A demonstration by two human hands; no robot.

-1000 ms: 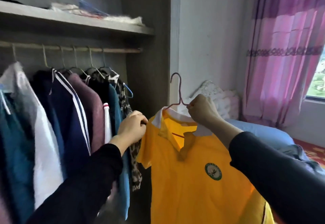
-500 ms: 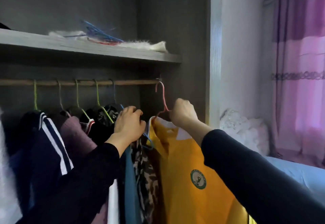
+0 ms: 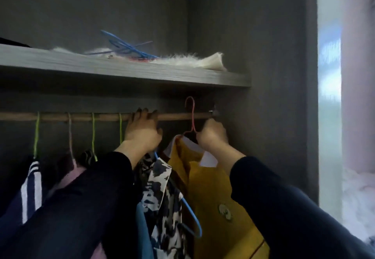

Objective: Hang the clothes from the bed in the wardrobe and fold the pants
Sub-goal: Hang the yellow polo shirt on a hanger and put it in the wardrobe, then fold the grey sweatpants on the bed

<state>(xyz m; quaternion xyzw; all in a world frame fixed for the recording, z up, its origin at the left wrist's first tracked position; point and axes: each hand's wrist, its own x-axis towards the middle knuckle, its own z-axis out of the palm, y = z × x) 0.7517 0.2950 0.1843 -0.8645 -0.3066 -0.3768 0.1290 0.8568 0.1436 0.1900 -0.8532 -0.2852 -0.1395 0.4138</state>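
Yellow cloth, the shirt [image 3: 213,193], hung on a pink hanger [image 3: 192,116] at the right end of the wardrobe [image 3: 253,35]. I saw the right hand [image 3: 212,134] with its grip closed tight on this hanger, at the place under the hook where the wires meet, next to the white collar [image 3: 209,158]. The hook stood higher than the wooden rod [image 3: 81,116], and its stem crossed in front of the rod. I could not tell if the hook was over the rod or not. The right arm reached up and forward in a black sleeve [image 3: 284,208].

The left hand [image 3: 142,130] was raised to the rod, to the left of the pink hanger. Its grip was narrow: the fingers bent over the top of the rod and touched it, and the back of the hand was turned to me. Below this wrist hung a black-and-white patterned garment [image 3: 162,187] and a blue hanger [image 3: 192,218], just beside the yellow shirt. More to the left, green hangers [image 3: 93,132] hung on the same rod. Above, on the grey shelf [image 3: 121,69], lay loose blue hangers [image 3: 125,45] and a white furry cloth [image 3: 192,61].
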